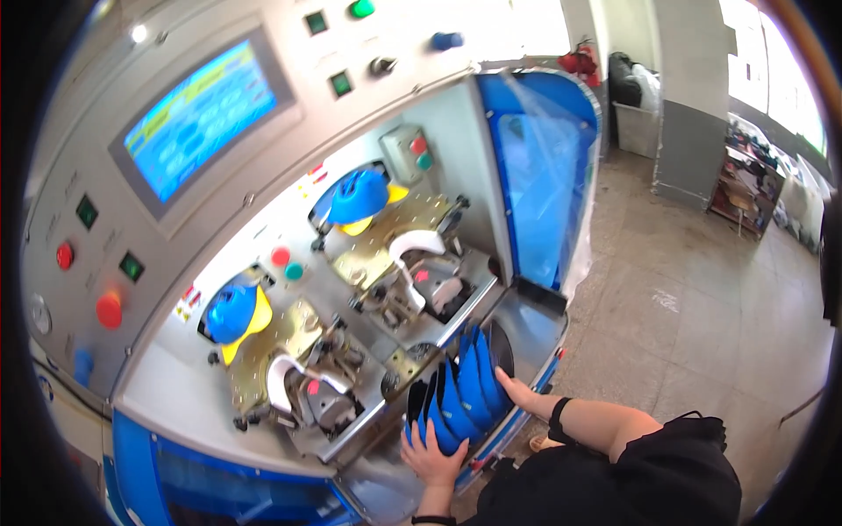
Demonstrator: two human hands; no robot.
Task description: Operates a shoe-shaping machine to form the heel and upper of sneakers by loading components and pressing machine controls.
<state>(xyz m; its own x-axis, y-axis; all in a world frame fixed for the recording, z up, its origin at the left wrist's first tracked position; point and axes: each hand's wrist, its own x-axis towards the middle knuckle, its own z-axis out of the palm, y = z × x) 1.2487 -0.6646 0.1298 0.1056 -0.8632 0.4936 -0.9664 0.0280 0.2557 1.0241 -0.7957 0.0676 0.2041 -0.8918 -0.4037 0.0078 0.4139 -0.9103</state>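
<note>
A row of blue shoe uppers [462, 399] with black linings stands packed together on the metal ledge at the machine's front. My left hand [433, 455] grips the near left end of the row, its fingers over the blue sides and its thumb apart. At the right end my right hand [517, 390] holds the row, with some fingers hidden behind it. Inside the machine are two blue-and-yellow moulds [358, 197] above brass-coloured plates. Below each one sits a clamping station [430, 279] with a white curved pad.
The grey control panel [74, 210] with a lit screen [203, 118] and several buttons rises at left. A blue side guard [542, 175] borders the right opening. Further off stand a bin [636, 127] with bags and a loaded shelf [745, 188].
</note>
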